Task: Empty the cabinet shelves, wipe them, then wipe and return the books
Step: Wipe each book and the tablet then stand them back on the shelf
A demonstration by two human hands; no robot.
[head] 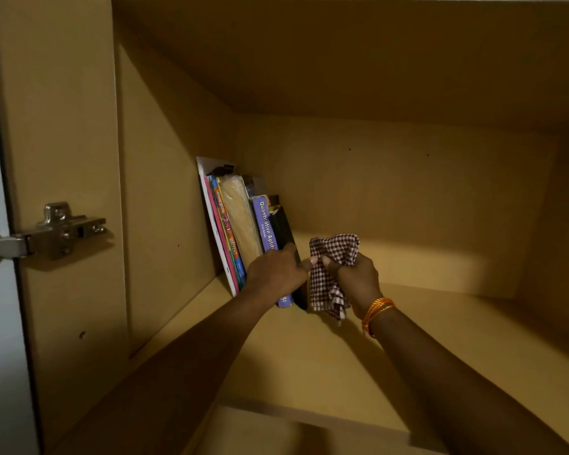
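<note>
Left hand (278, 274) grips the black book (288, 238) at the end of the leaning row of books (240, 224) by the cabinet's left wall (158, 198), right hand (355, 274) clutching the checked cloth (330, 257); best seat it snug, spines flush, steadying the row.

lower book spines (284, 298) hidden behind left hand (278, 270), hinge (46, 231) cut off at left edge
</note>
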